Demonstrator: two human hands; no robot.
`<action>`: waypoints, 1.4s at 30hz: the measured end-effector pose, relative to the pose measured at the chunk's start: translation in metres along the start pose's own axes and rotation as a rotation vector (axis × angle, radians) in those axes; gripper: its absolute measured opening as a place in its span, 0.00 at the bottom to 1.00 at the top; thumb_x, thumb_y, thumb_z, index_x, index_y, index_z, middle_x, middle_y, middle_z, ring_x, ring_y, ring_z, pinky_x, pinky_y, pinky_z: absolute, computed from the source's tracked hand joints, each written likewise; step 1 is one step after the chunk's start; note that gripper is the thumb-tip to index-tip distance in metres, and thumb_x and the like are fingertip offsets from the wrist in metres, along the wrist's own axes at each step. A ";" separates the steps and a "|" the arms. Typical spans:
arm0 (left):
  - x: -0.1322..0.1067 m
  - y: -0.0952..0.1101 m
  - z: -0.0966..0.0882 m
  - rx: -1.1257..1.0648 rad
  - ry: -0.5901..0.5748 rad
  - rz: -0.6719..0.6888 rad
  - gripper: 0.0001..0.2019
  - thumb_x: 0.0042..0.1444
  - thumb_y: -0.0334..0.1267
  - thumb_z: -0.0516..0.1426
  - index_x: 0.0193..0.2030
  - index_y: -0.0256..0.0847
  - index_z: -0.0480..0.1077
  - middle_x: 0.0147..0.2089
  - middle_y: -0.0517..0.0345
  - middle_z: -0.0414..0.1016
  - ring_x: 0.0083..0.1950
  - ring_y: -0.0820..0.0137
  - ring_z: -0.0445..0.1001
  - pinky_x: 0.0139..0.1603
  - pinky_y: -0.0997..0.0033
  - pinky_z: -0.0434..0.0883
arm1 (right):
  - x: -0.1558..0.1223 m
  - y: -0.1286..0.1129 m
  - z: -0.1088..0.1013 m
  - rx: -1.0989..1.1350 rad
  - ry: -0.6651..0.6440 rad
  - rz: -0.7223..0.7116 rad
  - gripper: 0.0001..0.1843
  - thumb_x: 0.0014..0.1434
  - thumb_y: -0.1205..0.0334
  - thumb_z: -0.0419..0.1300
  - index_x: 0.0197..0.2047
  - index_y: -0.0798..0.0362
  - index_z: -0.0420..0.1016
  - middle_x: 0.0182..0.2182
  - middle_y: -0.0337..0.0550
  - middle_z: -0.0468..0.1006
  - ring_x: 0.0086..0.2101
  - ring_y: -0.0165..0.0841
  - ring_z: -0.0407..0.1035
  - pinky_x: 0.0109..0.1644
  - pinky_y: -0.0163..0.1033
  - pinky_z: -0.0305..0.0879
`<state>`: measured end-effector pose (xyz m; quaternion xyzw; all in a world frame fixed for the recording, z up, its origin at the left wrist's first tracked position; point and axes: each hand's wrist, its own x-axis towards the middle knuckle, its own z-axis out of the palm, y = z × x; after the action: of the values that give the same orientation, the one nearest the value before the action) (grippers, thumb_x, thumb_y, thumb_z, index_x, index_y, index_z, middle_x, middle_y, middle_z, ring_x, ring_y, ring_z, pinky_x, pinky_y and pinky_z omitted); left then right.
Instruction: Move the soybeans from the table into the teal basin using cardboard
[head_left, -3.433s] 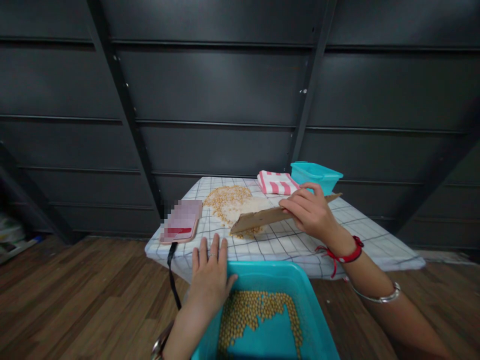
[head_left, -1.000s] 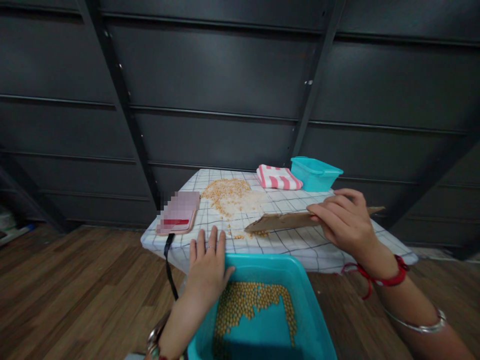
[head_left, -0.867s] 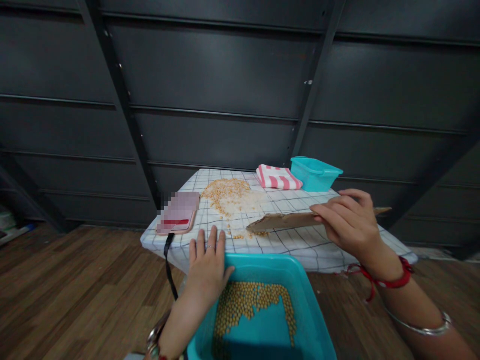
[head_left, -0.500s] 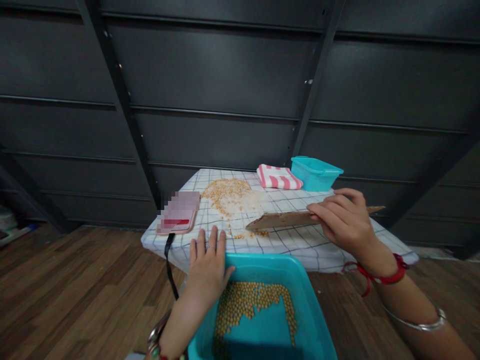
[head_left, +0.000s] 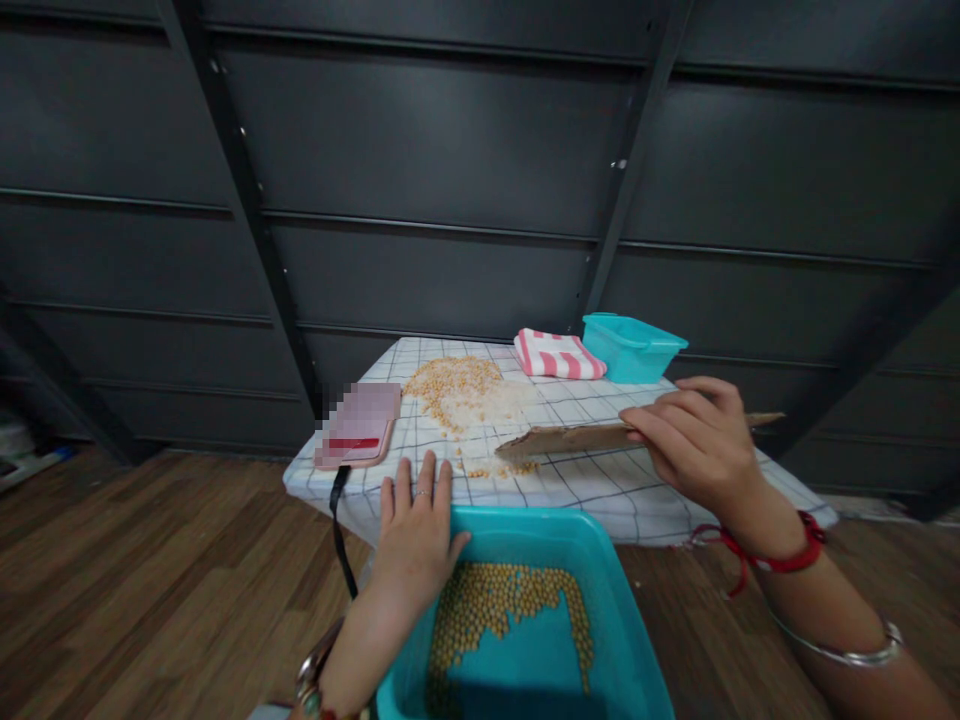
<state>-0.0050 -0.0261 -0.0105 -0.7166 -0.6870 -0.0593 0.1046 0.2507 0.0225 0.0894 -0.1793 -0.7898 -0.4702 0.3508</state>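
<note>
My right hand (head_left: pixel 694 445) grips a strip of brown cardboard (head_left: pixel 570 438), held edge-down over the checked tablecloth (head_left: pixel 600 480) with a few yellow beans (head_left: pixel 510 467) at its left tip. A larger spread of beans and white grains (head_left: pixel 465 390) lies further back on the cloth. My left hand (head_left: pixel 416 535) lies flat, fingers stretched out, on the far left rim of a big teal tub (head_left: pixel 622 620) that holds a layer of yellow beans (head_left: pixel 502 610).
A pink phone (head_left: pixel 358 425) with a black strap (head_left: pixel 341 530) hanging off the edge lies at the table's left. A red-and-white striped cloth (head_left: pixel 559 355) and a small teal box (head_left: pixel 634 347) sit at the back. Dark metal wall behind, wooden floor around.
My right hand has pulled the cardboard strip rightward and nearer, away from the main bean spread, dragging a few beans along. The left hand stayed on the tub rim.
</note>
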 end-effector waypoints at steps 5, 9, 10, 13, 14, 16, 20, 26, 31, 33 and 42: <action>-0.001 0.000 -0.002 0.009 -0.031 0.004 0.32 0.51 0.40 0.52 0.63 0.33 0.53 0.66 0.39 0.52 0.65 0.42 0.49 0.60 0.40 0.55 | -0.002 -0.003 -0.001 0.051 -0.022 -0.001 0.07 0.56 0.72 0.55 0.35 0.51 0.69 0.22 0.35 0.74 0.26 0.29 0.64 0.42 0.42 0.59; -0.001 0.001 -0.006 -0.005 -0.070 -0.015 0.32 0.52 0.40 0.52 0.63 0.32 0.52 0.67 0.40 0.50 0.66 0.43 0.47 0.62 0.41 0.53 | -0.002 -0.004 -0.007 0.067 -0.010 -0.001 0.06 0.57 0.72 0.54 0.36 0.52 0.68 0.22 0.37 0.73 0.26 0.29 0.64 0.42 0.42 0.60; -0.001 0.001 -0.007 -0.006 -0.076 -0.016 0.32 0.52 0.40 0.52 0.63 0.32 0.51 0.67 0.40 0.49 0.66 0.43 0.46 0.62 0.41 0.52 | -0.002 -0.005 -0.008 0.070 -0.011 -0.003 0.06 0.57 0.72 0.54 0.36 0.52 0.68 0.22 0.37 0.73 0.26 0.29 0.64 0.41 0.42 0.60; -0.001 0.002 -0.008 -0.008 -0.092 -0.013 0.32 0.53 0.40 0.52 0.64 0.32 0.50 0.67 0.40 0.48 0.66 0.43 0.45 0.62 0.41 0.52 | -0.002 -0.006 -0.010 0.081 -0.004 -0.003 0.06 0.57 0.71 0.54 0.36 0.52 0.68 0.22 0.37 0.73 0.25 0.29 0.64 0.41 0.42 0.60; 0.000 0.002 -0.008 -0.007 -0.094 -0.013 0.32 0.53 0.40 0.52 0.64 0.32 0.50 0.67 0.39 0.48 0.66 0.43 0.45 0.62 0.41 0.51 | -0.002 -0.006 -0.011 0.085 0.000 0.002 0.06 0.57 0.71 0.54 0.36 0.51 0.68 0.22 0.36 0.73 0.25 0.29 0.64 0.40 0.42 0.60; 0.000 0.002 -0.007 -0.003 -0.092 -0.013 0.32 0.53 0.40 0.52 0.64 0.32 0.50 0.67 0.39 0.48 0.66 0.43 0.45 0.62 0.41 0.51 | -0.002 -0.007 -0.013 0.094 0.003 0.011 0.06 0.57 0.72 0.54 0.36 0.51 0.68 0.22 0.36 0.72 0.25 0.29 0.64 0.40 0.42 0.61; 0.000 0.001 -0.007 0.016 -0.080 -0.010 0.32 0.53 0.40 0.52 0.64 0.32 0.50 0.67 0.40 0.49 0.66 0.42 0.46 0.61 0.40 0.53 | -0.003 -0.007 -0.016 0.091 -0.014 0.022 0.08 0.56 0.73 0.54 0.36 0.51 0.67 0.22 0.36 0.73 0.26 0.29 0.64 0.41 0.43 0.61; -0.001 0.000 -0.004 0.002 -0.090 -0.023 0.33 0.53 0.40 0.53 0.64 0.32 0.49 0.68 0.40 0.46 0.66 0.43 0.44 0.62 0.40 0.51 | -0.004 -0.008 -0.015 0.044 -0.032 0.017 0.07 0.56 0.73 0.55 0.36 0.52 0.68 0.23 0.37 0.74 0.25 0.30 0.65 0.41 0.43 0.61; -0.002 -0.002 -0.001 0.011 -0.083 -0.017 0.34 0.52 0.41 0.53 0.65 0.33 0.48 0.68 0.42 0.47 0.66 0.43 0.44 0.62 0.41 0.52 | -0.006 -0.013 -0.017 0.078 -0.040 0.013 0.06 0.56 0.73 0.55 0.37 0.53 0.67 0.23 0.37 0.74 0.25 0.29 0.66 0.41 0.43 0.61; -0.002 -0.003 0.000 0.012 -0.079 -0.014 0.34 0.52 0.41 0.53 0.65 0.34 0.48 0.68 0.42 0.47 0.66 0.43 0.44 0.62 0.41 0.52 | -0.005 -0.015 -0.020 0.093 -0.042 0.020 0.07 0.56 0.73 0.55 0.37 0.52 0.68 0.24 0.37 0.74 0.26 0.29 0.66 0.41 0.44 0.62; -0.003 -0.007 0.000 -0.005 -0.076 -0.014 0.34 0.52 0.41 0.52 0.65 0.34 0.48 0.68 0.42 0.46 0.66 0.42 0.44 0.62 0.41 0.52 | -0.002 -0.018 -0.028 0.099 -0.025 0.011 0.07 0.56 0.74 0.55 0.36 0.53 0.68 0.24 0.38 0.73 0.26 0.29 0.66 0.40 0.44 0.62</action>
<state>-0.0116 -0.0289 -0.0105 -0.7138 -0.6953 -0.0343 0.0762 0.2520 -0.0103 0.0857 -0.1721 -0.8154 -0.4261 0.3519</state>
